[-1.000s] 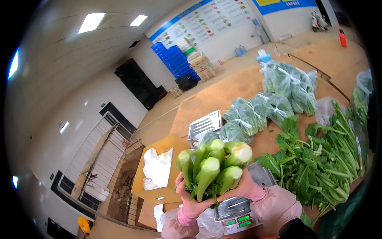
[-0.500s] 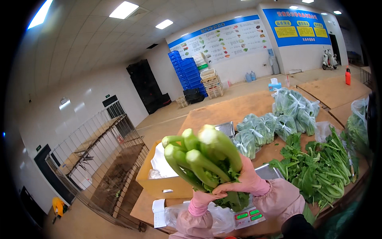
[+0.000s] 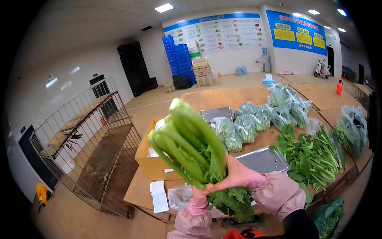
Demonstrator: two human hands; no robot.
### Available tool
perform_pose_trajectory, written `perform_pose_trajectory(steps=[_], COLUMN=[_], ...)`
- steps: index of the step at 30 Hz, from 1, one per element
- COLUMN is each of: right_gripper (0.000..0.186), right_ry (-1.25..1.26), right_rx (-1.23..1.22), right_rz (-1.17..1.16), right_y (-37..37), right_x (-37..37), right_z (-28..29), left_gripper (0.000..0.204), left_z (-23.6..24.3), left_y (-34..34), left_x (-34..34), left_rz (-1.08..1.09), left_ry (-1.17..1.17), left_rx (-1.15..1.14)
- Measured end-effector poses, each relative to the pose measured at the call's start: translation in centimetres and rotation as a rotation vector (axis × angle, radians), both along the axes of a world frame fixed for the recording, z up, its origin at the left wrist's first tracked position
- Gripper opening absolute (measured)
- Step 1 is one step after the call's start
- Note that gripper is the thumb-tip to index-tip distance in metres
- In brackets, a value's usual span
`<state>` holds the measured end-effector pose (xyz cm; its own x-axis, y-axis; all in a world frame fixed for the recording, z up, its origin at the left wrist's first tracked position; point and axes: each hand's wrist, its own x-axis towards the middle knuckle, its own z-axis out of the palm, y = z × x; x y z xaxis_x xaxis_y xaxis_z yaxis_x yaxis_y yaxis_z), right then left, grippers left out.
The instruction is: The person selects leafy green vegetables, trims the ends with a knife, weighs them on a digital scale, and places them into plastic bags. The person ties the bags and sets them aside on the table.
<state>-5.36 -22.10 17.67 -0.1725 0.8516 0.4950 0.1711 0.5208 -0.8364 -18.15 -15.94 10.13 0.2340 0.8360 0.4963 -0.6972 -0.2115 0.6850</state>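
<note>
A bunch of leafy greens (image 3: pixel 187 139) with thick pale-green stalks is raised in front of me, its cut stalk ends up and to the left, its leaves hanging below my hands. My right hand (image 3: pixel 238 175), in a pink glove, wraps round it from the right. Lower down, my left hand (image 3: pixel 197 199), also gloved in pink, closes on it; its fingers are partly hidden. Behind my right forearm lies a metal tray (image 3: pixel 264 160). A loose heap of similar greens (image 3: pixel 312 155) spreads over the table to the right.
Bagged greens (image 3: pixel 256 119) stand on the wooden table (image 3: pixel 207 95), with another bag (image 3: pixel 352 129) far right. A cardboard box (image 3: pixel 153 169), notepad (image 3: pixel 159 197) and plastic bags (image 3: pixel 180 196) lie left. Beyond are a second tray (image 3: pixel 217 114), metal railing (image 3: pixel 87 147) and stacked blue crates (image 3: pixel 181 59).
The bunch has tipped, showing more of its stalks' length, with both hands still round it. My view has shifted, uncovering more of both trays; the scale's lit display is no longer visible.
</note>
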Motion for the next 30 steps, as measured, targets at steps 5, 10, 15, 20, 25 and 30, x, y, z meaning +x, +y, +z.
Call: perform_pose_trajectory(steps=[5,10,15,20,25,30], right_gripper=[0.096,0.101,0.083,0.047,0.051,0.046], right_ry=[0.146,0.307,0.65,1.086,1.452,1.527], right_rx=[-0.131,-0.148,-0.351,-0.447,-0.588,-0.648], right_rz=[-0.154,-0.012,-0.022,0.242,0.411,0.42], right_y=[-0.4,-1.0,-0.3,-4.4,-5.3,-4.4], right_x=[-0.6,1.9,5.2,7.1,5.3,6.4], right_z=[-3.0,-6.1,-13.6,-19.4,-19.2,-20.6], left_gripper=[0.07,0.079,0.102,0.094,0.08,0.096], left_z=[-1.8,-3.1,-0.7,-2.3,-4.1,-12.7], left_y=[-1.4,-2.8,-5.6,-7.7,-7.5,2.6], left_x=[-1.5,0.0,4.6,7.1,3.1,-5.4], left_rz=[-0.064,-0.183,0.091,0.182,0.223,0.89], left_ry=[0.166,0.278,0.349,0.64,0.7,1.347], left_rx=[-0.079,0.059,0.068,0.175,0.061,-0.157])
